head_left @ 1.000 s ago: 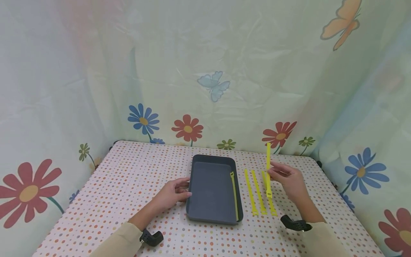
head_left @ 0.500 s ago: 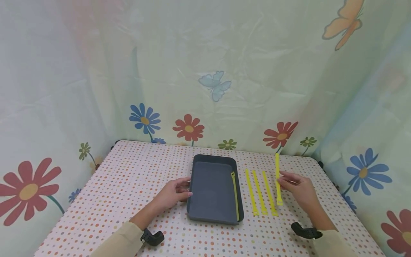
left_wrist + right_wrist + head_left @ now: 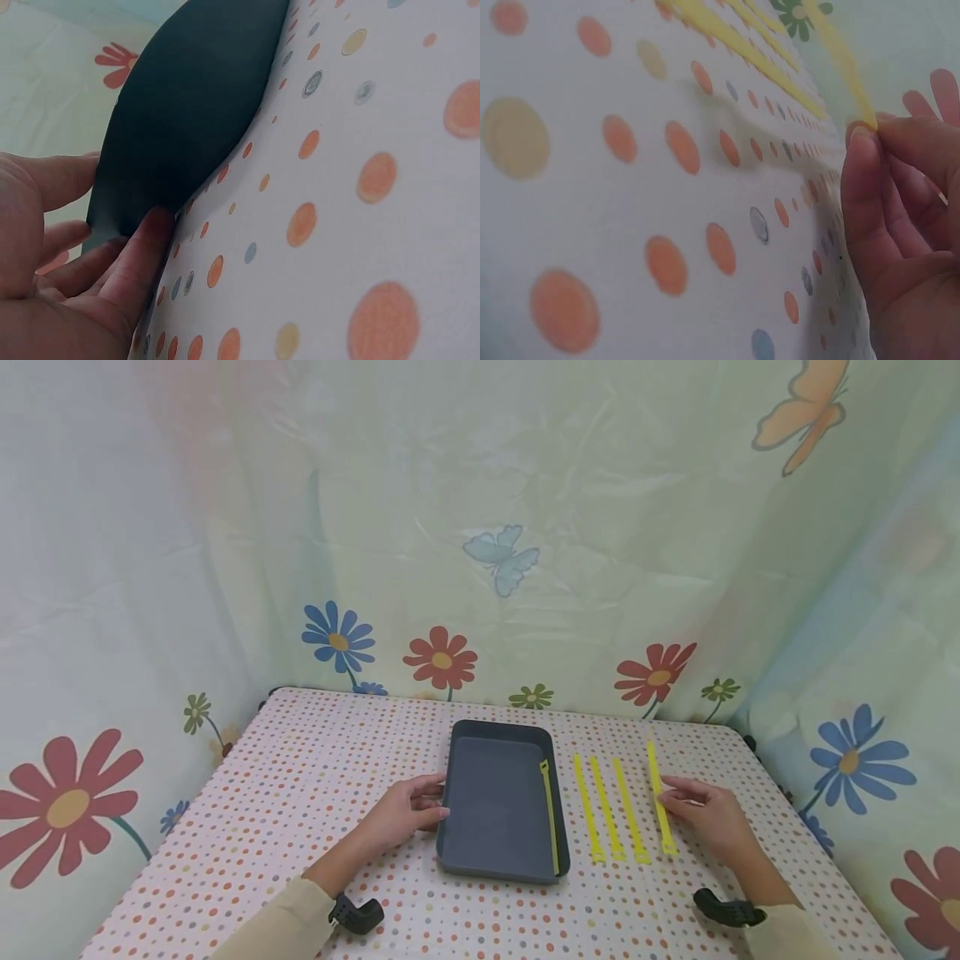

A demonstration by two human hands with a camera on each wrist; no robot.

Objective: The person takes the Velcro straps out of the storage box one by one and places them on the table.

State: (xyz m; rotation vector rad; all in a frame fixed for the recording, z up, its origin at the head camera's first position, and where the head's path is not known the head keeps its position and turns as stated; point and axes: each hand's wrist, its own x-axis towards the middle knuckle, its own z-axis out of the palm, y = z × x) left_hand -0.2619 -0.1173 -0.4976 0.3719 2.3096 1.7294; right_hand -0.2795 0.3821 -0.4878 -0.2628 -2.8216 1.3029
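Note:
My right hand (image 3: 708, 818) pinches a yellow cable tie (image 3: 655, 777) between thumb and forefinger, its slotted head pointing toward me. In the right wrist view the pinched cable tie (image 3: 844, 56) rises from the fingertips, away from the tabletop. To its left, several more yellow cable ties (image 3: 628, 810) lie side by side on the table. Another yellow cable tie (image 3: 550, 818) lies along the right inner side of a dark grey tray (image 3: 491, 810). Against the tray's left side rests my left hand (image 3: 401, 814), its fingers extended along the outer wall (image 3: 187, 90) in the left wrist view.
A dotted cloth (image 3: 337, 752) covers the table. Behind it and at both sides hangs a pale curtain (image 3: 360, 527) printed with flowers and butterflies. Each wrist wears a black band, such as the left band (image 3: 356, 916).
My right hand has moved right and down toward the table with its cable tie, now to the right of the row. The left hand and tray have stayed put.

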